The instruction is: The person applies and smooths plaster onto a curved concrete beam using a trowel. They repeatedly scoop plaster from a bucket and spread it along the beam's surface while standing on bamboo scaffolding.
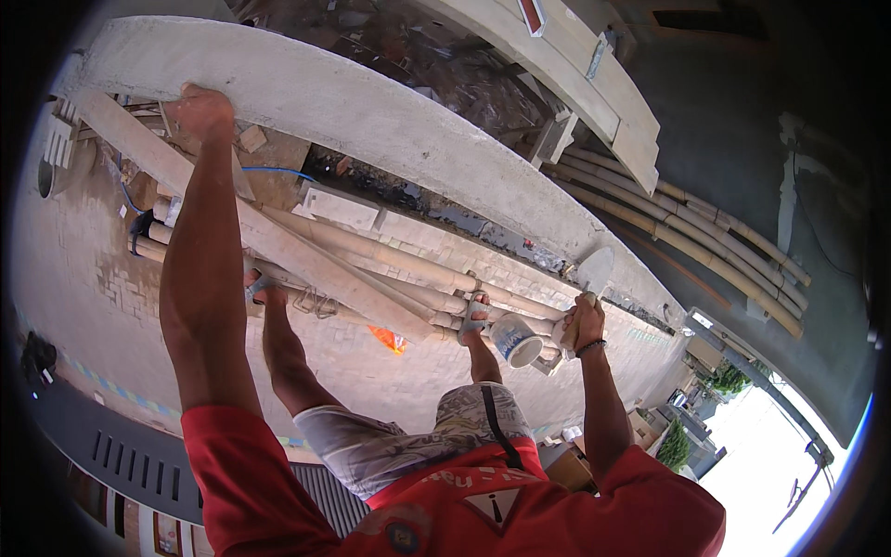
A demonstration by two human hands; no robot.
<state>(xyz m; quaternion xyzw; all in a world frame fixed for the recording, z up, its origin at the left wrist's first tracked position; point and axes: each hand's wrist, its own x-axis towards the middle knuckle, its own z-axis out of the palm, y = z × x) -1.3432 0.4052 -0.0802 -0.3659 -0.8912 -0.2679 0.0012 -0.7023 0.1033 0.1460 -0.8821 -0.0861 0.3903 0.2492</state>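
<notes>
My left hand (200, 111) presses against the near edge of a long grey concrete beam (371, 123), its fingers curled on that edge. Lower on the right, my right hand (585, 323) is closed round the handle of a trowel (597, 268). The trowel's pale, mortar-coated blade points up, beside the beam's near side at its right part. Just left of my right hand, a white bucket (516, 342) stands among the bamboo poles by my foot.
My sandalled feet rest on bamboo poles (408, 265) and a long plank (306, 260) high above paving (445, 362). More bamboo poles (696, 237) lie beyond the beam at right. An orange scrap (388, 340) is below. A dark wall (789, 139) rises at far right.
</notes>
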